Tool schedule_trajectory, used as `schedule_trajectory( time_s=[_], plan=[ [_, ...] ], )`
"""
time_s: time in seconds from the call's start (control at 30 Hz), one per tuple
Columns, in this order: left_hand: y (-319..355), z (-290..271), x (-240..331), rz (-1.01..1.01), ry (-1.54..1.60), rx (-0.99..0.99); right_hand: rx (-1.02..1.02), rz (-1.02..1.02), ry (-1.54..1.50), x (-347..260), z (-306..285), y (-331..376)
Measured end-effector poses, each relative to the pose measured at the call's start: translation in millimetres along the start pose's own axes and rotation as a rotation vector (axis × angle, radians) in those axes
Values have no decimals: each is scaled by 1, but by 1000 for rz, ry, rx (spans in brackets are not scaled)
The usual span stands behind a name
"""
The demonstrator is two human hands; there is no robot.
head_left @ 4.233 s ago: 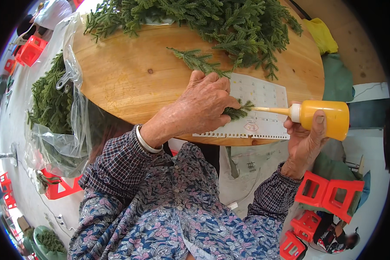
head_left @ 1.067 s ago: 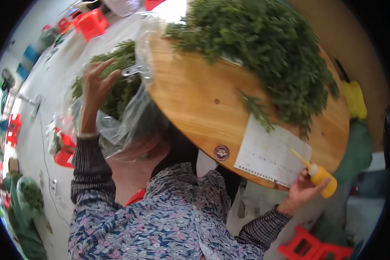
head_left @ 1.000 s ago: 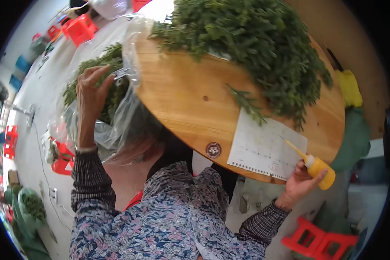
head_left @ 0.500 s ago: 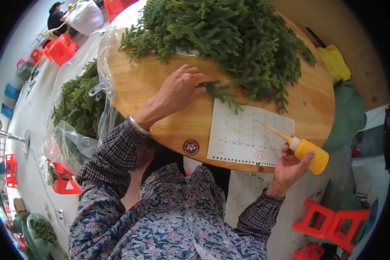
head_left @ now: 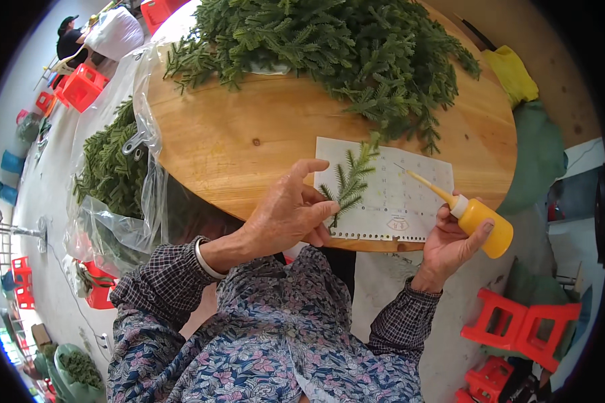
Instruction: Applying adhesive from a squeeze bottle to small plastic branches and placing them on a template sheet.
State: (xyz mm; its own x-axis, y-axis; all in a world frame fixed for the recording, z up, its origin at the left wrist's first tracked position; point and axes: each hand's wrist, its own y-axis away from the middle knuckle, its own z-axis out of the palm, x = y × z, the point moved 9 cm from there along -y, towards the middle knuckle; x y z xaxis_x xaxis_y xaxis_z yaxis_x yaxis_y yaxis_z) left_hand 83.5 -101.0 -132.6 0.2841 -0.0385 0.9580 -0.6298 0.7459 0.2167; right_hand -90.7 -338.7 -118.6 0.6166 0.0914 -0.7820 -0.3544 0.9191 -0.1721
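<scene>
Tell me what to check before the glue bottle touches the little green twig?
1. Left hand pinches the green sprig by its stem: ok.
2. Sprig lies over the white paper sheet: ok.
3. Right hand grips the yellow squeeze bottle: ok.
4. Nozzle points toward the sprig: ok.
5. Nozzle touches the sprig: not ok, apart.
6. Glue flowing: cannot tell.

Round wooden table (head_left: 249, 134) taken as landmark. Pale grey floor (head_left: 47, 188) seen to its left, daylit. Red plastic stools (head_left: 81, 86) noted beyond its upper left; more red stools (head_left: 517, 329) set below its right edge.
</scene>
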Motion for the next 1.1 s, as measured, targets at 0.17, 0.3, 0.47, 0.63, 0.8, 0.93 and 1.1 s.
schedule_trajectory(
  time_s=[0.17, 0.3, 0.47, 0.63, 0.8, 0.93, 1.1],
  plan=[
    [6, 3, 11, 52, -394, -73, 10, -1, 3, 1, -1, 1],
    [12, 9, 30, 324, -780, -53, 19, -10, 2, 0, -1, 1],
    [25, 24, 49, 835, -1157, 55, 10, -6, -12, 0, 1, 2],
    [21, 22, 47, 1037, -1011, -5, -13, -26, 5, 1, 5, 3],
    [11, 11, 32, 827, -872, -27, -70, -59, 13, 0, 9, 4],
    [11, 14, 41, 907, -999, 2, -48, -70, 114, -1, 6, 6],
    [4, 15, 39, 919, -1098, -62, -170, -6, -20, 3, 27, 23]
  ],
)
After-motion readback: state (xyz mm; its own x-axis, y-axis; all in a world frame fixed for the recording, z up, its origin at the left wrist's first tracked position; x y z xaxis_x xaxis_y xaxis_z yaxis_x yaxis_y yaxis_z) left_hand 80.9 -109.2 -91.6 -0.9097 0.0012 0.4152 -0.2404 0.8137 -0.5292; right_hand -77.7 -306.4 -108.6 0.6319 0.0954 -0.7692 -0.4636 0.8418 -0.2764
